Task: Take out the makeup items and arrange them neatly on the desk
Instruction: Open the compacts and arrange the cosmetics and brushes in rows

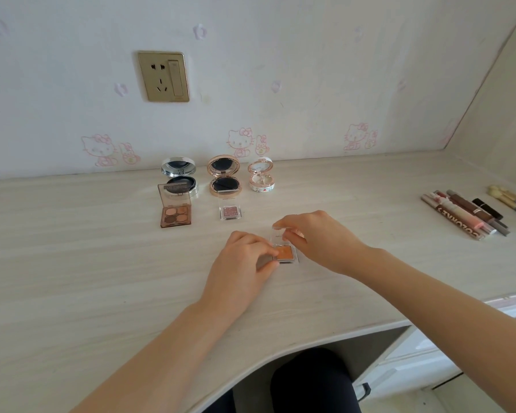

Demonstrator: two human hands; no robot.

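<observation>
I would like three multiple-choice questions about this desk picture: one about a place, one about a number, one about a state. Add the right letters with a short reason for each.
1. Where does the four-pan palette lie?
A) just in front of the silver compact
B) among the lip tubes
C) in the person's hands

2. How many round compacts stand open in the back row?
A) one
B) three
C) five

3. In what state is the orange eyeshadow case?
A) shut and lying untouched
B) lid raised, held by both hands
C) stacked on a compact

Answers:
1 A: the palette sits directly before the silver compact.
2 B: three raised mirror lids show there.
3 B: the right hand pinches the clear lid up while the left hand grips the base.
</observation>
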